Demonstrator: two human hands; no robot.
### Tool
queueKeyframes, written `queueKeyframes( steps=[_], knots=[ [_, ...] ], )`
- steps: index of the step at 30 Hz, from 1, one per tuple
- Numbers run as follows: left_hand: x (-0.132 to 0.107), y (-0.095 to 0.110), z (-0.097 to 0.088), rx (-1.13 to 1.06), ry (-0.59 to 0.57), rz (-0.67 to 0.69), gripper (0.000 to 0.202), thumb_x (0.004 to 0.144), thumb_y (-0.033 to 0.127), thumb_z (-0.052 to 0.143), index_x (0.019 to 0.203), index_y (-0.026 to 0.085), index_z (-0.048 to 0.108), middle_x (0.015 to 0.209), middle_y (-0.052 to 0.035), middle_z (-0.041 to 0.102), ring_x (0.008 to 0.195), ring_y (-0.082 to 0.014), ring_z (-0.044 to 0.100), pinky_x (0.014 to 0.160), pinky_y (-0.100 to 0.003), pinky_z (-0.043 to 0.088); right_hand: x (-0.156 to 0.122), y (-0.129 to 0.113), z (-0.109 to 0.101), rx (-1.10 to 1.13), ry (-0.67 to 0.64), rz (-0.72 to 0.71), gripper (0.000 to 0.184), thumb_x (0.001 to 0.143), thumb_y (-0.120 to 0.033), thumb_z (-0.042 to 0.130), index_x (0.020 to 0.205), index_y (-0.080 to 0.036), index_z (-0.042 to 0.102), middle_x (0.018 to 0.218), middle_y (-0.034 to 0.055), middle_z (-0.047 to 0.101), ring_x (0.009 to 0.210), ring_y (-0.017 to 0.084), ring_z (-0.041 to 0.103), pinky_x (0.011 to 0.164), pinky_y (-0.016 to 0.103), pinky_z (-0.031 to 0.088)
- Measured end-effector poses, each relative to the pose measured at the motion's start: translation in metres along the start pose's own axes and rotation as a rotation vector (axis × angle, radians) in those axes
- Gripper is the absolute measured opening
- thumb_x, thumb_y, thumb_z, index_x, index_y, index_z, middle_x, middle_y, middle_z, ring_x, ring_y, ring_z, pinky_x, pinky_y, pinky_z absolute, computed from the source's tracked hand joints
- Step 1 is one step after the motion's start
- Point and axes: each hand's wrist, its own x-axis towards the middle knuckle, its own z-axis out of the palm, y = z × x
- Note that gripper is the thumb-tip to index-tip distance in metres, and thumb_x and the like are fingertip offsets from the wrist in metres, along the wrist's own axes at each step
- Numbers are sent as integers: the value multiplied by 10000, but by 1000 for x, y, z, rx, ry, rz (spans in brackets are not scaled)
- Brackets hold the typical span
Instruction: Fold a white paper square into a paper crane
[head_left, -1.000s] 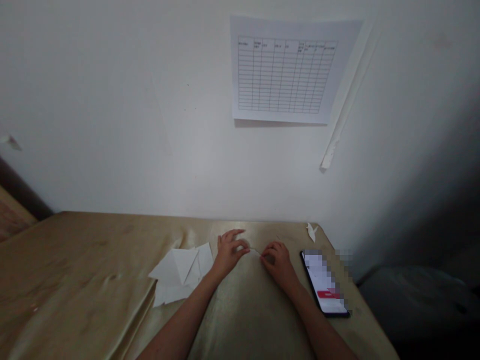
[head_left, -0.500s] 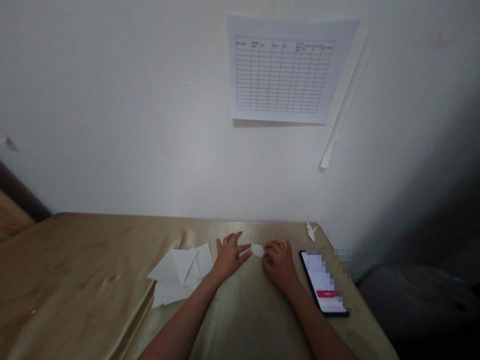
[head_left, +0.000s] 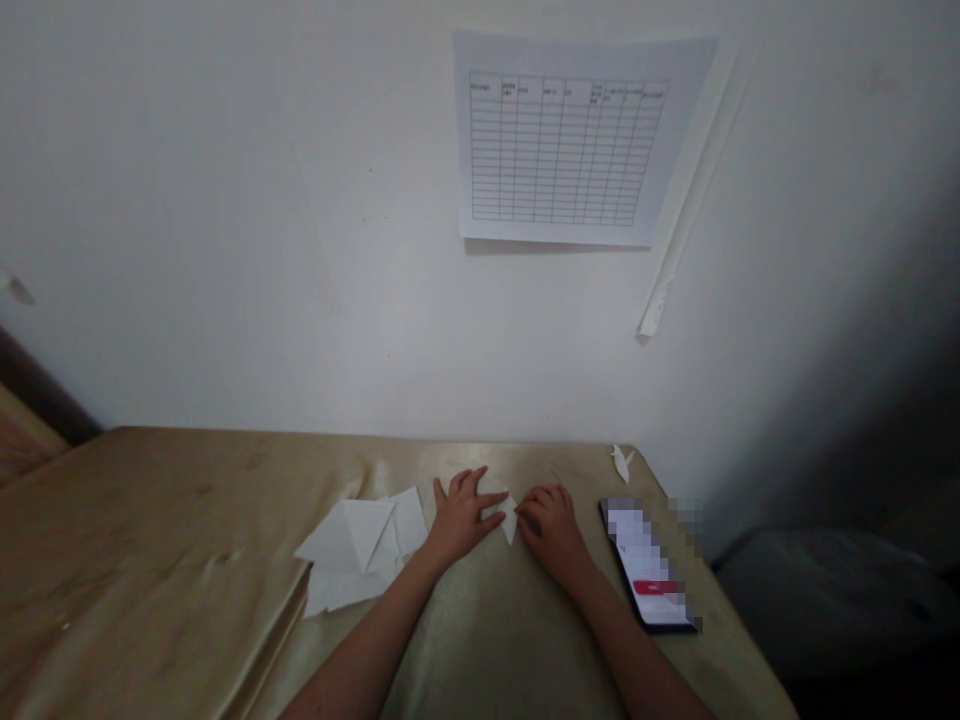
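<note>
A small piece of folded white paper (head_left: 510, 522), now a narrow pointed shape, lies on the table between my two hands. My left hand (head_left: 460, 513) rests with its fingers spread, the index finger and thumb touching the paper's left side. With curled fingers, my right hand (head_left: 553, 525) pinches the paper's right edge. To the left of my left forearm lie several loose white paper sheets (head_left: 352, 570), overlapping, one of them a triangle.
A phone (head_left: 649, 570) with a lit screen lies right of my right hand. Behind it, a small folded paper bird (head_left: 622, 463) sits near the corner of the brown-covered table (head_left: 495, 650). On the wall behind hangs a printed chart (head_left: 559, 150).
The folded paper has gone from a wider, flat hexagon-like shape to a narrow upright point. My right hand has shifted slightly left, closer to my left hand.
</note>
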Motion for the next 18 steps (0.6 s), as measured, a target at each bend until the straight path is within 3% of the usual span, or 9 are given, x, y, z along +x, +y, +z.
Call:
queueKeyframes(
  steps=[8,18],
  knots=[
    [1,2,-1,14,-22,-26,405,830,520,676,1228,559,612,1568,4,373,1431,-418,279,1063,-817,33,1,5,2,-12,-13,33,223,888,-232,606,1061,-299,730,1188,41,677,1212,249,489,1107,468,293],
    [2,2,-5,-81,44,77,201,791,385,765,990,409,755,1491,1,473,1382,-334,348,1110,-750,45,1,3,-1,45,-79,1,268,920,-205,555,1128,-294,697,1187,25,702,1247,233,499,1173,542,131]
  ],
)
